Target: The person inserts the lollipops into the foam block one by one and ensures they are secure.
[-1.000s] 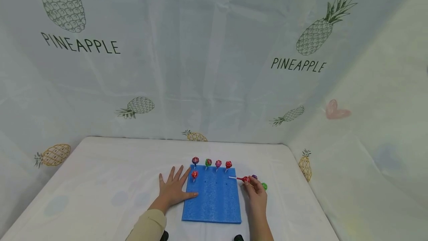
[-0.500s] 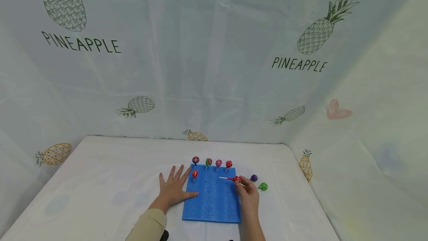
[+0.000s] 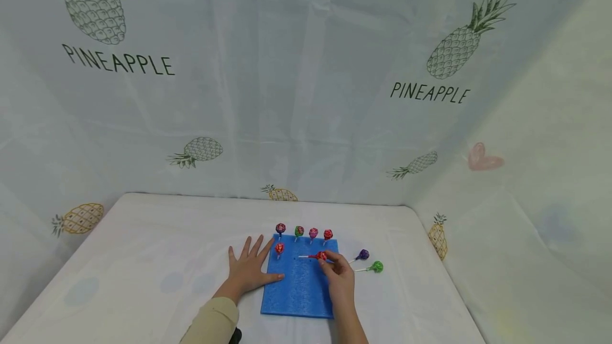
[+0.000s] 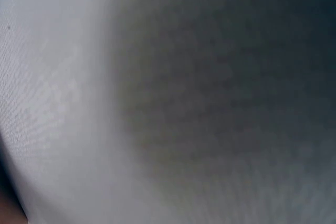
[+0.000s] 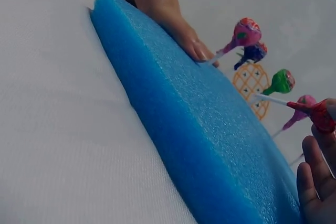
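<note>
My right hand [image 3: 340, 279] pinches a red lollipop [image 3: 321, 255] by its wrapped head, over the blue foam board [image 3: 301, 293]. Its white stick points left, held nearly level; in the right wrist view the same lollipop [image 5: 320, 117] is tipped stick-first toward the foam. With fingers spread, my left hand [image 3: 248, 272] rests on the board's left edge, thumb on top. Along the far edge stand a dark purple lollipop [image 3: 280, 228], a green one [image 3: 299, 231], a pink one [image 3: 313, 233] and a red one [image 3: 328, 234]. Nearer, an orange-red lollipop [image 3: 279, 248] stands at left.
Right of the board, a purple lollipop [image 3: 364, 254] and a green lollipop [image 3: 377, 266] lie on the white-covered table [image 3: 158, 259]. A pineapple-print curtain [image 3: 306, 94] hangs behind and beside the table. The left wrist view is mostly blurred pale surface.
My right hand has moved left with the red lollipop, from the board's right edge to over its middle. The purple and green lollipops on the table have come into view. My left hand stays put.
</note>
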A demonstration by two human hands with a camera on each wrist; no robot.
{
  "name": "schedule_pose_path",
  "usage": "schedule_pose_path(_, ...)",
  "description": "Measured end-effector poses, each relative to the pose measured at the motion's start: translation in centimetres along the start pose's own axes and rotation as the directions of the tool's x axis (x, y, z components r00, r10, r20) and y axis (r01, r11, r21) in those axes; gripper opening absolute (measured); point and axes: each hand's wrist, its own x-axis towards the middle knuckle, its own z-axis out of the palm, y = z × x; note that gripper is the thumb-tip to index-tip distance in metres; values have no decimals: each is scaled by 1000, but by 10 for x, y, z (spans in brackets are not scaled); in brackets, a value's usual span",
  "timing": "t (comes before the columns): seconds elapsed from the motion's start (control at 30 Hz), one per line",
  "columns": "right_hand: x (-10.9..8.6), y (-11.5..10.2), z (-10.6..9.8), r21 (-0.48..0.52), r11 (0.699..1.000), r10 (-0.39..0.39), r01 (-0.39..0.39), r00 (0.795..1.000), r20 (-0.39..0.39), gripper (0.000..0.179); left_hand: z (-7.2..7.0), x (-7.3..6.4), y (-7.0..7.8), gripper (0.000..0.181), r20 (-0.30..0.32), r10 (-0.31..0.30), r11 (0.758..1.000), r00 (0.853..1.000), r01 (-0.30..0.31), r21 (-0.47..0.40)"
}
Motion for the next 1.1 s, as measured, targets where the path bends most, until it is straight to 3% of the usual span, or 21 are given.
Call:
schedule_pose_path(0.33,0,3,8,-19,997,-70,71,996,52,27,-5,-2,4,108,1,9,1000,1000,-9,1)
schedule_pose_path(0.5,-9,-16,9,-60,996,-60,64,996,62,26,-3,-1,2,108,-5,6,1000,1000,-6,3)
schedule_pose_path(0.6,-9,-13,10,-84,994,-65,70,996,56,25,-4,-1,2,108,1,-1,1000,1000,1,7)
schedule_pose_path(0.7,-1,4,11,-90,993,-75,80,996,49,27,-5,-1,3,108,12,-5,1000,1000,5,11)
schedule_pose_path(1.1,-3,1,18,-107,989,-99,106,993,64,29,-2,0,2,108,-3,5,1000,1000,-5,3)
